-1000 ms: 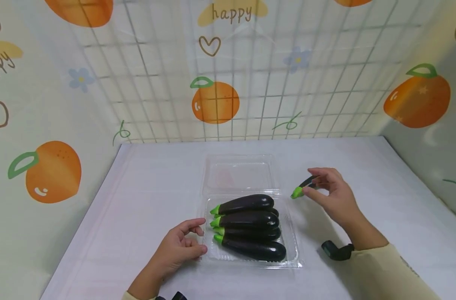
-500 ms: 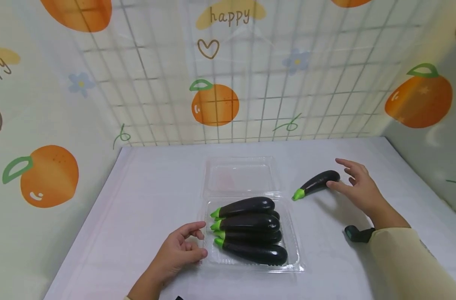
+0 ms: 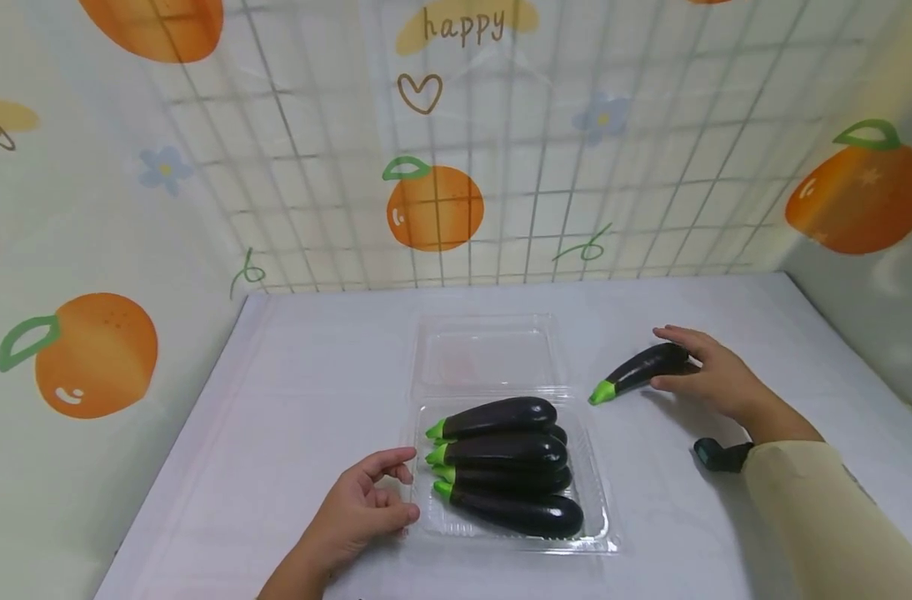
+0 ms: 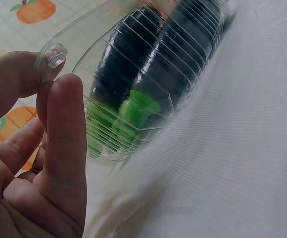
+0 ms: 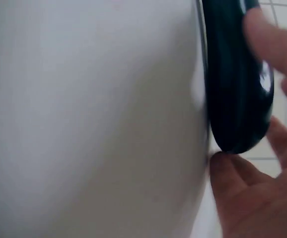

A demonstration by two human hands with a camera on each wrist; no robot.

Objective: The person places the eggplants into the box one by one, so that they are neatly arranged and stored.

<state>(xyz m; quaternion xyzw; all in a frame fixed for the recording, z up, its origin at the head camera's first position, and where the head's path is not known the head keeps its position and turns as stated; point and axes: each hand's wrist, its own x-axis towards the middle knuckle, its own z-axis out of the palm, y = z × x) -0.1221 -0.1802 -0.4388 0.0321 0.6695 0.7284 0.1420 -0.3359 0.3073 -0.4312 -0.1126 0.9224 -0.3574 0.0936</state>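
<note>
Several glossy dark purple eggplants [image 3: 512,452] with green stems lie stacked in a clear plastic clamshell box [image 3: 594,517]. My left hand [image 3: 366,504] is at the left side of the box, index fingertip and thumb spread apart along its rim. In the left wrist view, a fingertip shows through the clear corner tab [image 4: 55,55]. Another eggplant [image 3: 643,367] lies on the table right of the box, stem pointing toward the box. Around its thick end my right hand [image 3: 714,379] spreads, thumb on the near side, fingers on the far side. The right wrist view shows fingertips right at its skin.
The box's clear lid [image 3: 486,354] lies folded back behind it. A white cloth covers the table [image 3: 328,358]. Curtain walls [image 3: 501,167] with printed oranges stand behind and at both sides. A dark wrist device [image 3: 722,456] sits at my right cuff.
My right hand moved from near the stem of the loose eggplant toward its thick end, then closed in a little around that end. The eggplant stayed in place. My left hand stayed at the box.
</note>
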